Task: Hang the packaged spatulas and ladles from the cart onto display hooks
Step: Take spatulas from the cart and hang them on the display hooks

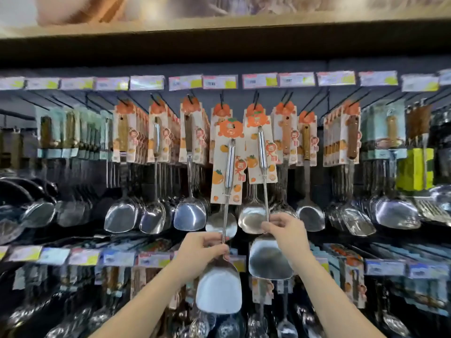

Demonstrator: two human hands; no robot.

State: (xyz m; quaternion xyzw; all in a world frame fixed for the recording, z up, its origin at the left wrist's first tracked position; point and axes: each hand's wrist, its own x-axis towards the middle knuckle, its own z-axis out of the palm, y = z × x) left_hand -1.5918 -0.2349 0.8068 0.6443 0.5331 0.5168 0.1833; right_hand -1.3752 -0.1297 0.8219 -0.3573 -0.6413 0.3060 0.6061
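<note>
I hold two packaged steel spatulas up in front of the display. My left hand [204, 248] grips the thin shaft of the left spatula [219, 290], whose orange-printed card [228, 164] reaches up near a black hook [221, 97]. My right hand [285, 229] pinches the shaft of the right spatula [268, 261]. Its card [260, 150] sits just below another hook [255, 96]. I cannot tell whether either card is on its hook. The cart is out of view.
Rows of carded spatulas and ladles [189, 211] hang on either side along the upper rail, under a strip of price labels [219, 81]. A lower row with more labels [117, 258] and utensils hangs beneath my arms. Dark pans [22, 189] sit at left.
</note>
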